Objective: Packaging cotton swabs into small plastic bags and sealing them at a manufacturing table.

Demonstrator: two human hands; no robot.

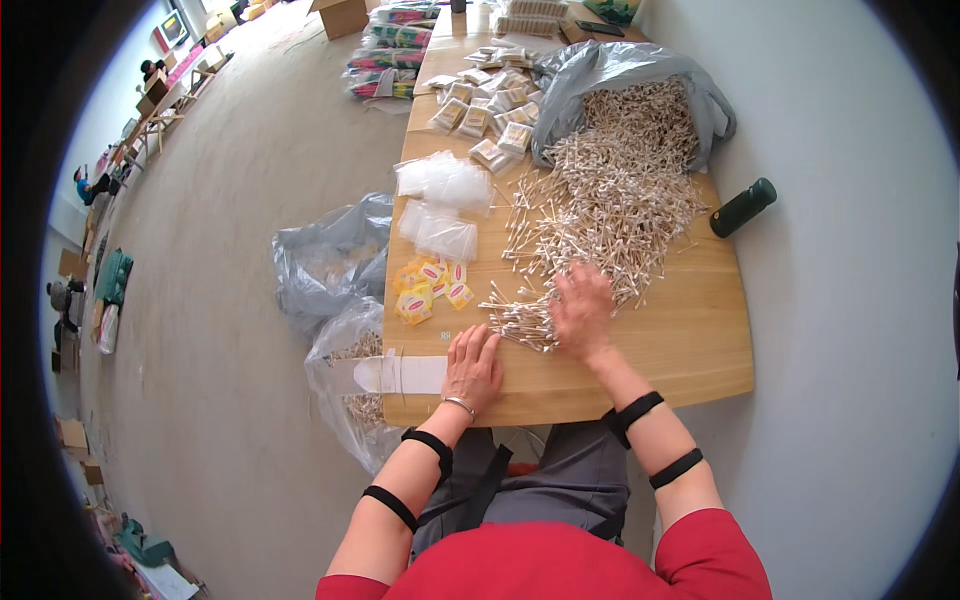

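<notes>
A big pile of wooden cotton swabs (620,205) spills from a grey plastic bag (560,85) toward me over the wooden table (690,350). My right hand (582,312) lies over the near end of the pile, fingers apart and touching the swabs. A smaller bunch of swabs (522,322) is spread just left of it. My left hand (472,368) rests on the table with its fingers stretched out, holding nothing. Beside it, a white strip (420,374) reaches past the table's left edge. Small yellow cards (432,288) lie loose beyond my left hand.
Clear plastic pouches (440,215) lie along the left side, with several filled packets (490,105) farther back. A dark green flask (742,208) stands near the right wall. Plastic bags (335,260) hang or lie beside the left edge, one with swabs inside. Wrapped bundles (390,60) sit beyond.
</notes>
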